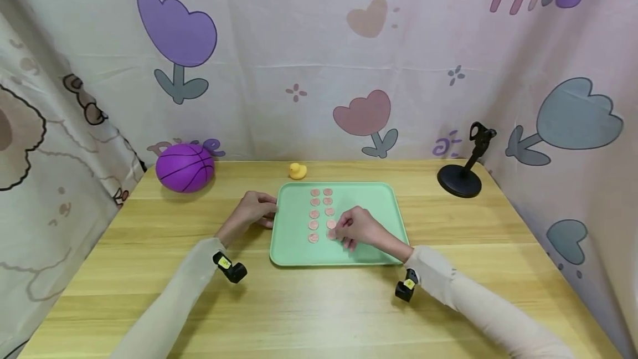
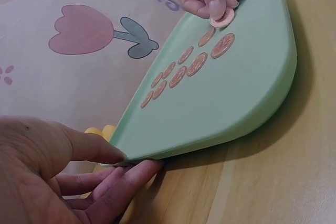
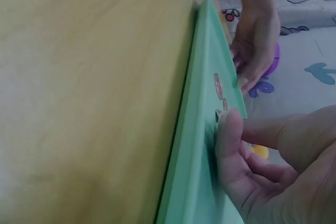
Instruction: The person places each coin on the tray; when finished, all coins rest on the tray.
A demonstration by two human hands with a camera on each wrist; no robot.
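A pale green tray (image 1: pixel 294 252) lies on the table, with copper-coloured coins (image 1: pixel 314 214) laid flat on it in two columns. At its left rim my left hand (image 1: pixel 256 209) pinches the edge, thumb on top and fingers beneath, as the left wrist view shows. My right hand (image 1: pixel 360 226) reaches over the tray from the right. Between its thumb and fingers it pinches a coin (image 2: pixel 223 19) at the near end of the right column, low over the tray. In the right wrist view the right hand's fingers hide most of the coins.
Behind the tray stands a small yellow rubber duck (image 1: pixel 297 171). A purple ball (image 1: pixel 185 168) with black lines sits at the back left of the wooden table (image 1: pixel 319 314). At the back right is a black stand (image 1: pixel 459 180) with a round base. A patterned curtain (image 1: pixel 279 32) hangs behind.
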